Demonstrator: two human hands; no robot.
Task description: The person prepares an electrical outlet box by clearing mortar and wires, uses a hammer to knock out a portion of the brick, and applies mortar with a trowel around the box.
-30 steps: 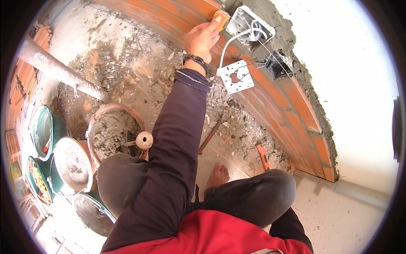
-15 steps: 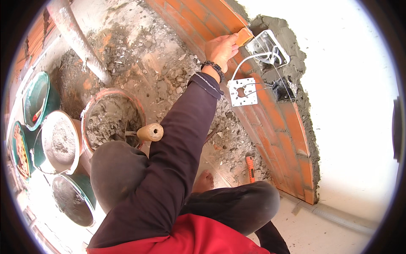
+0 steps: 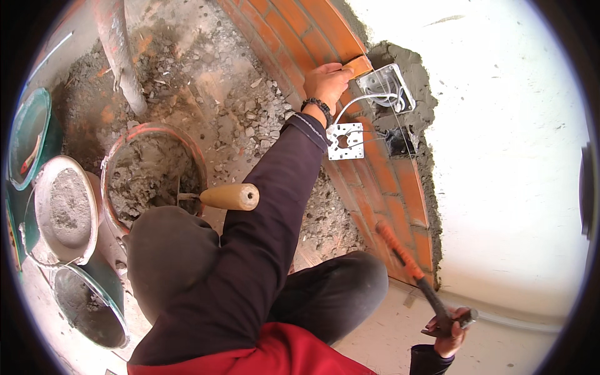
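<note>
My left hand [image 3: 328, 85] is closed on a small orange brick piece [image 3: 358, 66], its fingers pinching it against the brick-faced wall. The piece sits just above a white electrical box [image 3: 386, 89] set in grey mortar. From that box a pale cable loops to a perforated white mounting plate [image 3: 354, 147], hanging below my left wrist. At the lower right, my right hand [image 3: 451, 339] grips a hammer [image 3: 430, 294] close by its metal head. Its orange handle points up and left toward the wall.
A dark recessed box [image 3: 400, 141] with wires sits in the wall. At left stand a mortar bucket [image 3: 201, 164] with a wooden-handled trowel [image 3: 230, 197], a pale bucket [image 3: 95, 206] and green buckets [image 3: 119, 306]. Rubble [image 3: 253, 119] litters the floor by a pole [image 3: 122, 62].
My right hand has come into view at the lower right, holding the hammer. An orange-handled tool seen on the floor earlier is gone from there. My left hand stays at the brick piece.
</note>
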